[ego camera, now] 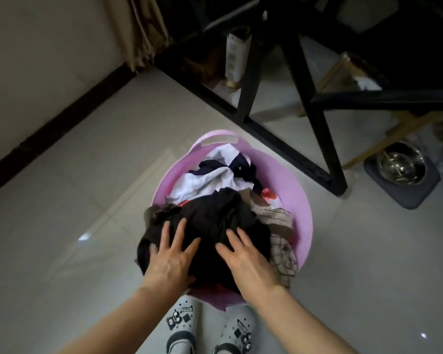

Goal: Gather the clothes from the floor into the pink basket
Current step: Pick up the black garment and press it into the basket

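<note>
Left fingers (182, 229): spread wide and laid flat on the dark garment, closed around nothing.
Right fingers (234, 238): also splayed and flat on the same cloth, nothing pinched between them.
Left hand (170, 256): palm down on the near left of the heap, at about 7 o'clock of the basket.
Right hand (247, 264): palm down on the near right of the heap, at about 5 o'clock of the basket, just beside the left hand.
Dark garment (215, 221): a black crumpled bundle on top of the pile, spilling over the near left rim.
White garment (205, 182): lies in the far half of the basket, toward 12 o'clock, with navy cloth mixed into it.
Checked cloth (283, 254): brown and pale plaid, hanging over the rim at 4 o'clock.
Red patch (270, 196): a bit of red and white fabric shows at 2 o'clock, partly buried.
Pink basket (289, 185): round tub with a cut-out handle at 12 o'clock, standing on the floor and heaped with clothes.
Floor (87, 200): pale glossy tiles around the basket.
Shoes (180, 320): pale clogs with dark charms, at 6 o'clock, touching the basket's near wall.
Black frame (312, 103): dark furniture legs at 1 o'clock, near the basket.
Metal bowl (402, 167): shiny, set in a grey holder at 3 o'clock, well apart.
Curtain (141, 29): beige folds at 11 o'clock, by the wall.
</note>
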### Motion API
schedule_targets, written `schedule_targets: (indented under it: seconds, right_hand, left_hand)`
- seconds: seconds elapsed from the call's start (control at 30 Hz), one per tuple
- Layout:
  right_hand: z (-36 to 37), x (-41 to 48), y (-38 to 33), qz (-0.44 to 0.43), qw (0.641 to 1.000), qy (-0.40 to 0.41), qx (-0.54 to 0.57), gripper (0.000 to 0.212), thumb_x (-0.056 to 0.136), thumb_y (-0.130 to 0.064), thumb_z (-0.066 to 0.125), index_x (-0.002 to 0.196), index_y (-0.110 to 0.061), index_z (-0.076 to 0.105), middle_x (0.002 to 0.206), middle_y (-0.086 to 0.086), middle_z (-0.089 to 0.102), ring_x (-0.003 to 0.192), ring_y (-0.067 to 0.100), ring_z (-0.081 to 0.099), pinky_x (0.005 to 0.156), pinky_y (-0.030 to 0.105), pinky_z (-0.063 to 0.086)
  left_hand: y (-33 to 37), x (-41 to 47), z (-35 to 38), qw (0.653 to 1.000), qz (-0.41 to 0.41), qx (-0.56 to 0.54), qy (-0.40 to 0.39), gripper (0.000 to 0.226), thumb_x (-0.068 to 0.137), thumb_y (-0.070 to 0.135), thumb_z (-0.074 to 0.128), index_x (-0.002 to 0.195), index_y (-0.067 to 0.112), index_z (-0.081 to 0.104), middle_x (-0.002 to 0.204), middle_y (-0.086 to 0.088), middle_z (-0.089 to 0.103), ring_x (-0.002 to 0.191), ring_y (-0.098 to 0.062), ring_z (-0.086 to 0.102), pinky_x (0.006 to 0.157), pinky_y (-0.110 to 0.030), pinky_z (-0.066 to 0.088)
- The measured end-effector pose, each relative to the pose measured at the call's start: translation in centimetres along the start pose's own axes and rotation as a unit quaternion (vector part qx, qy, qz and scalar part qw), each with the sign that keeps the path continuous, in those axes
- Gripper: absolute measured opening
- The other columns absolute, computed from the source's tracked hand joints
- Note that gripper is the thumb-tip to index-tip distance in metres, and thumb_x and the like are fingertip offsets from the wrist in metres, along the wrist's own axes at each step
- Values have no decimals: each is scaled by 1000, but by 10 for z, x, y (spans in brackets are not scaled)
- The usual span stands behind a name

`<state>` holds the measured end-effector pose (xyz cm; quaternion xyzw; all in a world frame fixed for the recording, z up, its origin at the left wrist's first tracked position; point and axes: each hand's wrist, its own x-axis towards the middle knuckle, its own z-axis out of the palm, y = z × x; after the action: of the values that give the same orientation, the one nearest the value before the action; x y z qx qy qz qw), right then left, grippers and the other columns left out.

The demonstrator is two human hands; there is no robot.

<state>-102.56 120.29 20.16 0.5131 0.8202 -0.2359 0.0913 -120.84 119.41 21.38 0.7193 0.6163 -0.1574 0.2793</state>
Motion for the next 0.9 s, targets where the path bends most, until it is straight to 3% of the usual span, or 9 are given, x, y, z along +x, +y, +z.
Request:
schedule_targets:
  seconds: [0.07,0.13,0.27,0.33,0.4,0.53,0.7,0.8,0.9]
  right_hand:
    - [25,19,12,-40,996,-39,-69,93,64,2,73,144,-30,36,160,15,7,144,45,1,108,70,11]
    - [37,32,19,-47,991,-53,-115,94,75,-7,67,148,-40,18,159,5,-18,140,43,-24,101,74,-10]
    - [65,63,45,15,985,-68,-160,84,86,-16,59,149,-43,10,158,3,-25,138,47,-25,100,78,-2]
    - [68,74,57,46,983,-66,-163,77,91,-17,51,149,-44,9,158,2,-22,140,47,-21,100,78,3]
    - [70,87,73,68,980,-70,-173,75,95,-17,46,149,-45,3,157,2,-25,140,46,-22,101,77,6]
    - [69,106,87,99,975,-89,-176,79,95,-13,47,149,-44,-2,156,2,-30,139,46,-23,103,76,11]
    - [61,105,85,111,978,-104,-139,85,91,-12,53,149,-43,-1,155,3,-31,139,45,-24,105,73,10]
    - [44,84,79,115,984,-92,-99,94,86,-10,59,150,-42,-2,155,3,-31,139,43,-26,107,72,7]
    - [26,58,71,129,988,-76,-44,90,87,-10,58,150,-41,0,156,2,-29,140,41,-25,108,71,4]
  left_hand:
    - [-6,20,34,996,-59,28,-66,103,79,53,65,146,45,-13,152,-11,-33,137,-51,-23,109,-67,13]
    - [-3,36,49,994,-66,39,-79,104,82,54,62,138,50,-26,147,-11,-42,135,-54,-26,109,-68,10]
    - [-3,88,80,993,-83,26,-83,98,92,23,56,135,57,-26,145,-8,-46,135,-55,-20,102,-66,31]
    - [-1,108,82,994,-55,56,-79,95,93,7,45,138,54,-23,147,-5,-43,134,-56,-21,100,-69,31]
    - [0,136,88,993,7,91,-69,94,90,6,45,140,44,-25,149,0,-41,133,-57,-25,101,-72,26]
    - [0,168,85,996,-29,62,-63,110,83,-4,49,133,54,-32,147,-9,-42,136,-55,-18,88,-51,51]
    - [6,167,71,995,-43,35,-81,108,85,-3,53,139,54,-21,149,-8,-40,137,-50,-24,97,-65,37]
    - [12,149,59,994,-49,43,-91,104,89,15,61,139,55,-21,148,-5,-43,137,-47,-26,102,-72,23]
    - [28,130,40,994,-27,74,-81,114,81,30,71,137,53,-26,148,-3,-43,139,-45,-23,103,-71,23]
